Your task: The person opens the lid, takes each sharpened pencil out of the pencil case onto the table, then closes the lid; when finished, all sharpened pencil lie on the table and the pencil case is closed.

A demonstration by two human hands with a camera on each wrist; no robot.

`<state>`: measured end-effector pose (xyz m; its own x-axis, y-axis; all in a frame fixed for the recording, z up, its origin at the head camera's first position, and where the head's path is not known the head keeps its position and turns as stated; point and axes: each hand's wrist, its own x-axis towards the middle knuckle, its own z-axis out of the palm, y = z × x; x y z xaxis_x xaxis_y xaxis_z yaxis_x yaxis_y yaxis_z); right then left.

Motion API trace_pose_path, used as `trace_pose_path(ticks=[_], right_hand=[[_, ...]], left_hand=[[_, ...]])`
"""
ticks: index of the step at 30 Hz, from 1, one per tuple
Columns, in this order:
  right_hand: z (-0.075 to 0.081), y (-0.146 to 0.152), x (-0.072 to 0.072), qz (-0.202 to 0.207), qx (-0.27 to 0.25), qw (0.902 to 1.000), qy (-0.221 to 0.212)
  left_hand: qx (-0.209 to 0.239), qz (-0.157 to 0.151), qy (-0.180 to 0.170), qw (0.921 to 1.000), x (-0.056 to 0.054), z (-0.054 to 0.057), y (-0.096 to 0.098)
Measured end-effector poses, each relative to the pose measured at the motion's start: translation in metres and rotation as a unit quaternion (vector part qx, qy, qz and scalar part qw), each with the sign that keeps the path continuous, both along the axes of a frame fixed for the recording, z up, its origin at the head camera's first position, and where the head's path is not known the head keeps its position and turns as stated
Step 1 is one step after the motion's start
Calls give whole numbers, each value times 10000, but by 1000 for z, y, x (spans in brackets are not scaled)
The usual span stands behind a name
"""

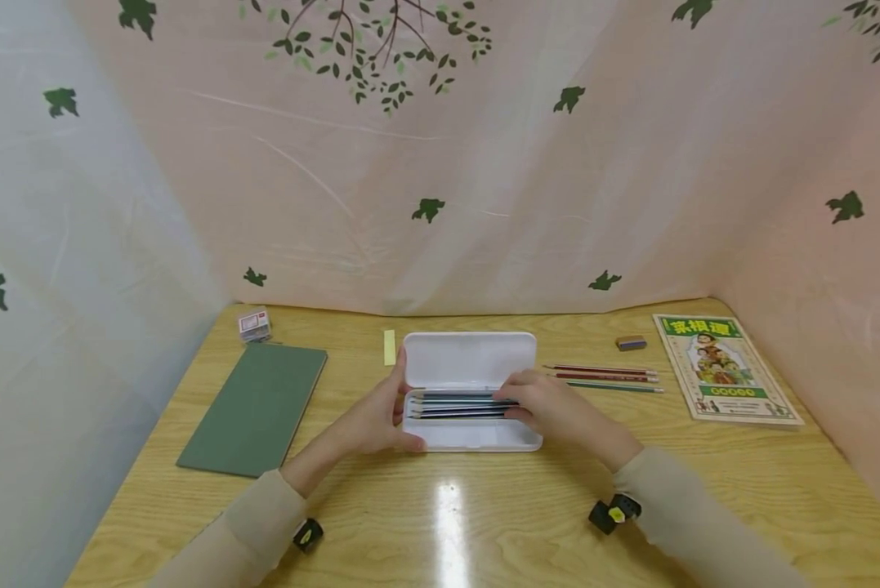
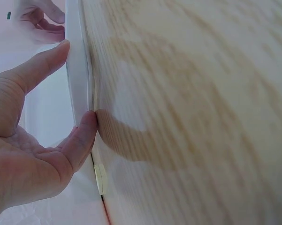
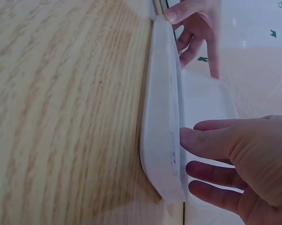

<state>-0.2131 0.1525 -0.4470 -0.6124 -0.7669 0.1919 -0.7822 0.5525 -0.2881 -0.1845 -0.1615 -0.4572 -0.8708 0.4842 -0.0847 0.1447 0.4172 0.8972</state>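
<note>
A white pencil case [image 1: 471, 359] lies unfolded on the table, its lid toward the back. Several dark pencils [image 1: 454, 406] lie lengthwise in its tray. My left hand [image 1: 373, 418] grips the case's left end, thumb at the front corner and fingers along the side. In the left wrist view, the left hand [image 2: 42, 136] has its fingertips on the white case wall [image 2: 77, 65]. My right hand [image 1: 550, 406] reaches into the tray, thumb and fingers around the pencils' right ends. In the right wrist view, the case wall [image 3: 162, 112] hides the pencils beside the right hand [image 3: 239, 164].
Several red and green pencils [image 1: 605, 377] lie right of the case, with an eraser [image 1: 631, 343] behind and an illustrated booklet [image 1: 726, 367] farther right. On the left are a green notebook [image 1: 256, 408], a small clear box [image 1: 254, 324] and a yellow strip [image 1: 390, 348].
</note>
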Motion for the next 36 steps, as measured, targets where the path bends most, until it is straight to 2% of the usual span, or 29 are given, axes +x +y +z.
trace_pose_path(ticks=[9, 19, 27, 36], right_hand=[[-2, -2, -3, -9, 48, 9998, -214], [-1, -8, -3, 35, 301, 9992, -258], [-4, -10, -4, 143, 380, 9986, 329], [-7, -10, -4, 207, 431, 9973, 554]], left_hand=[[64, -48, -16, 10000, 1, 1, 1], [-83, 32, 18, 10000, 1, 2, 1], [-30, 23, -17, 10000, 1, 2, 1], [48, -19, -34, 10000, 0, 1, 0]])
